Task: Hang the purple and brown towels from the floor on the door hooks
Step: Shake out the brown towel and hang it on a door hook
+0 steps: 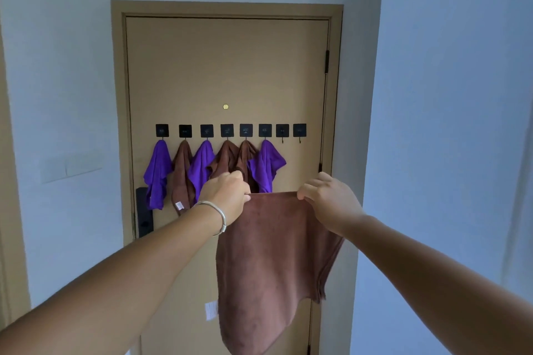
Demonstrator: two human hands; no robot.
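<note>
Pinching brown towel (274, 253), both hands raised

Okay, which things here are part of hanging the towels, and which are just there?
Part of the job: brown towel held by left hand and right hand; two empty hooks; six hung towels.
Just there: door handle, peephole, wall switch.

I am seeing both bare arms reaching forward and up, nearly straight, the hands level with each other. The left hand (227, 196) is pinching the towel (271, 262) at its top edge, knuckles toward me, a bangle (219, 217) sitting on its wrist. The right hand (328, 199) is gripping the same edge, fingers curling over it.
</note>
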